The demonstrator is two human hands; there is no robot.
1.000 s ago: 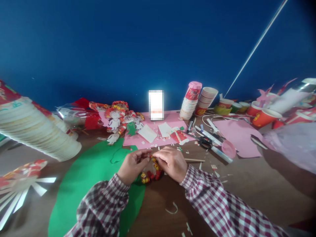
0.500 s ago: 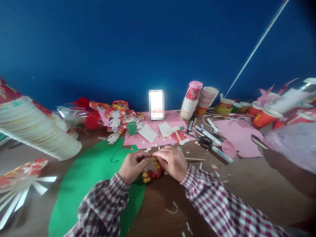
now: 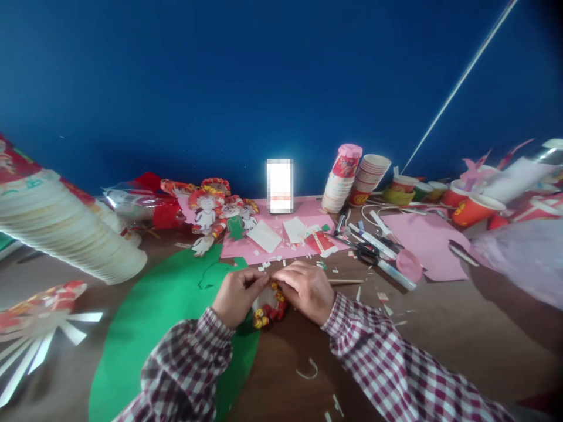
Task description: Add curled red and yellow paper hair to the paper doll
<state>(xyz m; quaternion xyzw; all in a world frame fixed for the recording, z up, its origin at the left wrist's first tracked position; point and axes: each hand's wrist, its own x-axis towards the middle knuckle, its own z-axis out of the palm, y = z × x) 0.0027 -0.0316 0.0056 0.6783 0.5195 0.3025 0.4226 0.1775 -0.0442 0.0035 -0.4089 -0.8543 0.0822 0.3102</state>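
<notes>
Both hands meet over a small paper craft (image 3: 264, 316) with a pale centre and a curled red-and-yellow rim, at the middle front of the table. My left hand (image 3: 241, 293) pinches its upper edge between thumb and forefinger. My right hand (image 3: 307, 291) is closed on the same edge from the right, its fingertips nearly touching the left ones. The hands hide the craft's upper part. Beneath my left arm lies a large round sheet of green paper (image 3: 145, 328).
Paper figures (image 3: 204, 214) lie behind on the left, near a leaning cup stack (image 3: 74, 228). A pink sheet (image 3: 246, 249) holds paper scraps. Scissors (image 3: 366, 253), markers (image 3: 372, 240) and a wooden stick (image 3: 347, 282) lie to the right. More paper cups (image 3: 477, 210) stand beyond, and a bright screen (image 3: 280, 186) at the back.
The fingers shift slightly at the craft's upper edge, and the rim turns and sits a little lower. Both hands keep their hold. The whole view has moved very slightly.
</notes>
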